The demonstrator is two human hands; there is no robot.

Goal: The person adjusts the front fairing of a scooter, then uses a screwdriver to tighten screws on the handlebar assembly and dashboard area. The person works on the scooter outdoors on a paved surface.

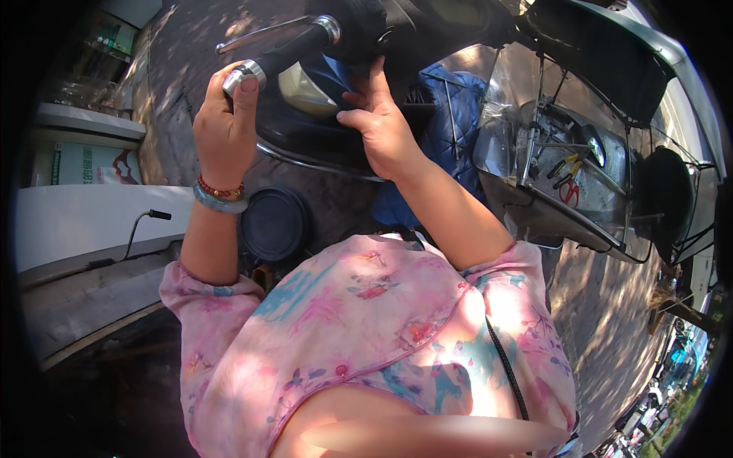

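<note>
My left hand [225, 126] is closed around the end of a scooter's black handlebar grip [290, 55], its thumb lying on the silver bar end [246, 76]. Above that grip runs a slim brake lever [263, 35]. My right hand [389, 133] is raised below the dark handlebar housing [397, 30], index finger pointing up to its underside and thumb held apart. Nothing shows in that hand; whether the fingertip touches the housing I cannot tell. Between my hands a cream-coloured rounded panel [305, 91] shows on the scooter's body.
At right, a cart's clear-walled box [553, 164] holds yellow-handled pliers [563, 166] and red-handled scissors [569, 194]. A blue quilted cover [458, 122] hangs beside it. Under my left forearm stands a round dark lidded container [275, 225]. A white counter [99, 221] with a crank handle [149, 217] is at left.
</note>
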